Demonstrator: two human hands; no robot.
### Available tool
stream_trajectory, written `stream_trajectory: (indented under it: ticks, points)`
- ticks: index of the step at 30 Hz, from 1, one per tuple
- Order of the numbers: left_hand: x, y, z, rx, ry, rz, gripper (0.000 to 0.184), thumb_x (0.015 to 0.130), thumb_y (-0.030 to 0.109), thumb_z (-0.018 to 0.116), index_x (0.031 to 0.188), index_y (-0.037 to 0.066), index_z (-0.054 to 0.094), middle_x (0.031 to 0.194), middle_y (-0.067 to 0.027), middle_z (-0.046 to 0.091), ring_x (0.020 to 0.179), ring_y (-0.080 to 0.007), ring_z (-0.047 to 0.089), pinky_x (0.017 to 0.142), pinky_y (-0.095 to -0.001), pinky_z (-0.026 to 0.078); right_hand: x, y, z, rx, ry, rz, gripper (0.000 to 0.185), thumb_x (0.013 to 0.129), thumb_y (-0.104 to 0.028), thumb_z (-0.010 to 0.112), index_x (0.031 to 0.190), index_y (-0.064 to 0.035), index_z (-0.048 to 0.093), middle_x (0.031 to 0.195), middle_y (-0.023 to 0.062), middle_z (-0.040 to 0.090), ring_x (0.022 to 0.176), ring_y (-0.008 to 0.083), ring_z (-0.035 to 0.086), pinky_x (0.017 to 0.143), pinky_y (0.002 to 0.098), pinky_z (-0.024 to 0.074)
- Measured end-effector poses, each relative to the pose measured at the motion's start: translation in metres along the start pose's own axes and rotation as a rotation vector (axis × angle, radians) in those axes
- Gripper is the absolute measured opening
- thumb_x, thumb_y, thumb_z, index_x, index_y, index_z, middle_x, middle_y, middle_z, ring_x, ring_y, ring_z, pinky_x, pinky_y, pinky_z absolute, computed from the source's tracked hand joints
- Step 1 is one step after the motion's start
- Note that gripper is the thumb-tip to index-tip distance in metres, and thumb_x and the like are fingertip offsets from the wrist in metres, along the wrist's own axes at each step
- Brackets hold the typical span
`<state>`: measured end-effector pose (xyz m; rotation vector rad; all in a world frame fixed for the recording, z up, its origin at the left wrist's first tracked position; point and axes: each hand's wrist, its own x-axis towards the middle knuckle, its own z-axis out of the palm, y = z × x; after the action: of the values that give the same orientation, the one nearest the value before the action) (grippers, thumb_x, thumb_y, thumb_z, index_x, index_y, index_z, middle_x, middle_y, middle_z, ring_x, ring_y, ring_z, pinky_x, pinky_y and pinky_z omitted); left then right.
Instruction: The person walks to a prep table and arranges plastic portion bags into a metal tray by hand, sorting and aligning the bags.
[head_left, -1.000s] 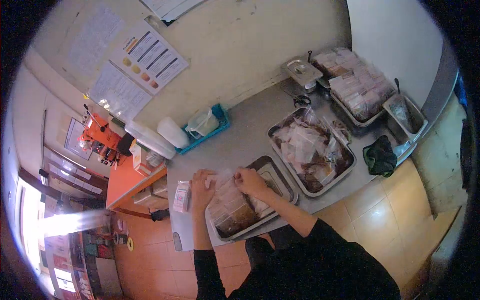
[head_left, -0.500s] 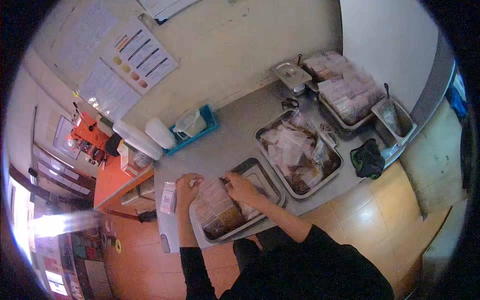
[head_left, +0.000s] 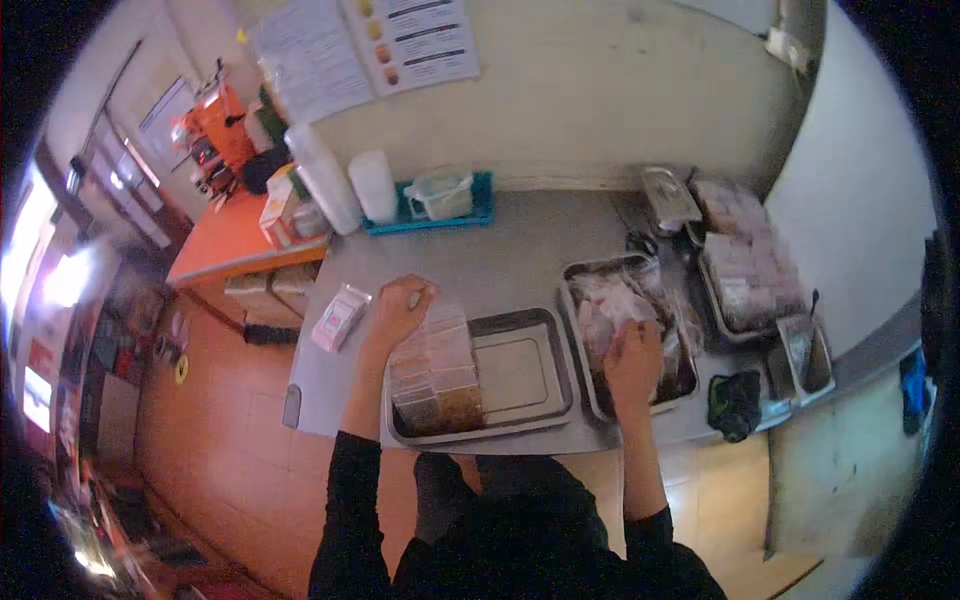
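My left hand (head_left: pixel 402 306) is at the upper left corner of a metal tray (head_left: pixel 518 372), its fingers curled together; what is between them, if anything, is too small to make out. Inside that tray, small clear plastic packets (head_left: pixel 437 365) stand in overlapping rows on the left half, with brown contents showing near the front. My right hand (head_left: pixel 633 358) reaches into a second metal tray (head_left: pixel 584 375) heaped with loose packets (head_left: pixel 598 300). Its fingers point down and close on a clear packet at the top of the heap; the fingertips are partly hidden.
A pink-and-white pack (head_left: pixel 341 318) lies left of the first tray. Behind are a blue basket (head_left: pixel 430 221) with a jug and a white container (head_left: pixel 373 186). At right stand a full packet tray (head_left: pixel 750 275), a small steel pan (head_left: pixel 806 355) and a dark cloth (head_left: pixel 735 405).
My right hand has left the rows of packets and moved right, into the heap in the second tray. My left hand stays by the first tray's upper left corner. The camera view has turned.
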<state>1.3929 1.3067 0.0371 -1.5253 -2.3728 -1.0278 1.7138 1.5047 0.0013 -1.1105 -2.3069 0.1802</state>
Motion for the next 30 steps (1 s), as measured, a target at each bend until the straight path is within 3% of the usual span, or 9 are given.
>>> stream_trajectory:
  ticks: [3,8,12,14,16,19,22,24,30]
  points:
    - [-0.009,0.008,-0.017,0.037,0.054,0.056,0.016,0.089,0.016,0.061,0.088,0.004,0.071,0.089,-0.0147,0.069,0.087,-0.0320,0.066,0.080,-0.0416,0.049,0.013,0.000,-0.012,0.167,0.045,-0.031,0.017,0.083,-0.011,0.061,0.097,-0.0021,0.058,0.089,0.0177,0.061,0.081,0.0365,0.061,0.069,0.0441,0.0496]
    - [-0.053,0.032,-0.045,-0.054,0.289,0.003,0.012,0.085,0.001,0.064,0.094,0.007,0.068,0.093,-0.0103,0.065,0.087,-0.0267,0.062,0.079,-0.0374,0.048,0.040,-0.046,-0.045,0.651,-0.175,-0.092,0.015,0.080,-0.016,0.068,0.088,-0.0039,0.064,0.077,0.0120,0.064,0.073,0.0306,0.063,0.069,0.0375,0.0500]
    - [-0.125,0.033,-0.041,0.021,0.488,-0.152,0.025,0.079,0.008,0.067,0.104,0.006,0.066,0.099,-0.0154,0.059,0.084,-0.0298,0.056,0.077,-0.0395,0.047,0.053,-0.074,-0.004,0.767,-0.459,-0.355,0.017,0.077,-0.023,0.074,0.082,-0.0064,0.071,0.073,0.0111,0.064,0.072,0.0259,0.065,0.070,0.0347,0.0506]
    - [-0.172,0.026,-0.029,0.054,0.436,-0.483,0.039,0.078,0.006,0.066,0.116,0.008,0.060,0.105,-0.0165,0.057,0.084,-0.0240,0.054,0.077,-0.0354,0.047,0.056,-0.086,0.026,0.677,-0.476,-0.388,0.018,0.076,-0.024,0.076,0.082,-0.0077,0.073,0.073,0.0113,0.063,0.072,0.0258,0.065,0.068,0.0355,0.0505]
    - [-0.201,0.038,-0.024,-0.280,0.318,-0.827,0.046,0.079,0.007,0.067,0.124,0.007,0.055,0.098,-0.0125,0.057,0.085,-0.0189,0.055,0.074,-0.0331,0.047,0.060,-0.091,0.060,0.584,-0.486,-0.415,0.018,0.075,-0.026,0.077,0.081,-0.0090,0.075,0.072,0.0114,0.063,0.071,0.0257,0.065,0.067,0.0363,0.0503]
    - [-0.214,0.057,-0.032,-0.728,0.086,-0.925,0.049,0.080,0.007,0.069,0.126,0.005,0.052,0.093,-0.0057,0.056,0.084,-0.0148,0.056,0.071,-0.0310,0.048,0.069,-0.093,0.087,0.640,-0.450,-0.400,0.019,0.074,-0.027,0.078,0.081,-0.0104,0.076,0.073,0.0116,0.063,0.071,0.0268,0.065,0.066,0.0378,0.0499]
    - [-0.224,0.044,-0.016,-0.905,0.159,-0.774,0.052,0.078,0.004,0.069,0.127,0.002,0.051,0.087,-0.0025,0.055,0.081,-0.0148,0.059,0.065,-0.0297,0.049,0.077,-0.098,0.087,0.572,-0.351,-0.439,0.018,0.074,-0.026,0.078,0.082,-0.0106,0.076,0.074,0.0120,0.063,0.069,0.0275,0.064,0.064,0.0383,0.0493]
    - [-0.229,0.037,-0.011,-0.863,0.154,-0.820,0.053,0.078,0.003,0.067,0.129,0.001,0.050,0.087,-0.0025,0.056,0.078,-0.0146,0.059,0.063,-0.0283,0.049,0.079,-0.103,0.084,0.553,-0.345,-0.380,0.017,0.074,-0.023,0.080,0.084,-0.0097,0.076,0.075,0.0088,0.063,0.064,0.0217,0.059,0.062,0.0348,0.0471]
    - [-0.226,0.046,-0.028,-0.781,0.139,-0.850,0.059,0.076,0.001,0.065,0.133,-0.001,0.050,0.083,-0.0019,0.056,0.073,-0.0138,0.060,0.060,-0.0266,0.049,0.080,-0.112,0.086,0.598,-0.414,-0.424,0.017,0.074,-0.027,0.079,0.081,-0.0112,0.076,0.078,0.0129,0.066,0.068,0.0264,0.064,0.065,0.0380,0.0506]
